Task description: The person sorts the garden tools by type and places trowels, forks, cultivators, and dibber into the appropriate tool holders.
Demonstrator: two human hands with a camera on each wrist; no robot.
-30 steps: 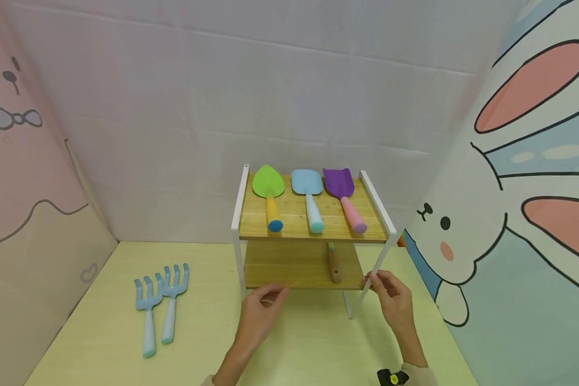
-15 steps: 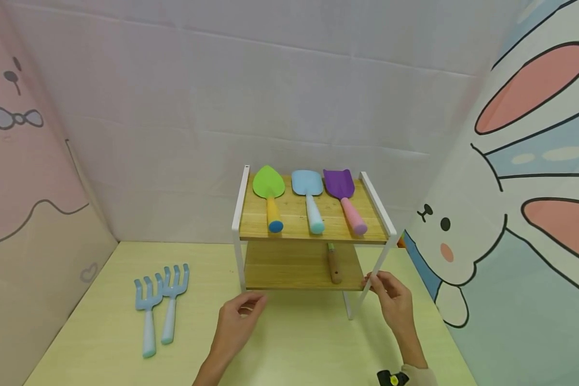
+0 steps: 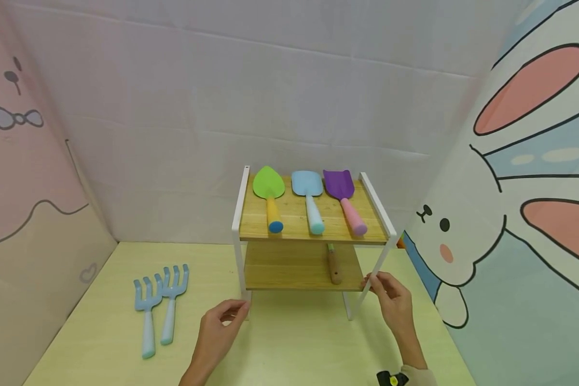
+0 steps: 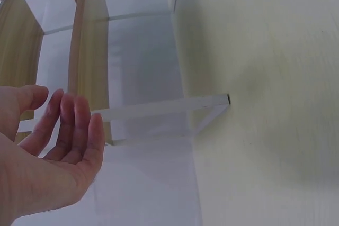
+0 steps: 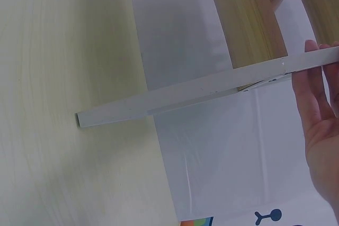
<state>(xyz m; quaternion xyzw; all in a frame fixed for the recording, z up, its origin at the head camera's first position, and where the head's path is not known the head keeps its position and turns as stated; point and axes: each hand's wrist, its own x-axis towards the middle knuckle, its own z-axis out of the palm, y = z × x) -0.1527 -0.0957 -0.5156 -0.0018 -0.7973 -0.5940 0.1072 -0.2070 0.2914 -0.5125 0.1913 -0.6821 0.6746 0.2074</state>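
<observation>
A two-tier shelf rack (image 3: 313,236) with wooden boards and white legs stands on the table. My right hand (image 3: 393,300) holds its right front leg (image 5: 190,86), fingers reaching behind the leg in the right wrist view. My left hand (image 3: 217,329) is by the left front leg (image 4: 164,108), thumb and fingers loosely bent with a gap between them and nothing held. On the top board lie a green trowel (image 3: 268,183) with a yellow handle, a light-blue shovel (image 3: 307,183) and a purple shovel (image 3: 339,184) with a pink handle. A wooden-handled tool (image 3: 334,267) lies on the lower board, its head hidden.
Two light-blue hand forks (image 3: 148,321) lie close together on the table (image 3: 101,311) at the left. A pale cloth wall (image 3: 294,96) rises behind the rack. A rabbit-print panel (image 3: 521,300) stands on the right.
My left hand has moved left and slightly down, from the lower board's front edge to the left front leg. My right hand stays at the right leg, and the tools stay put.
</observation>
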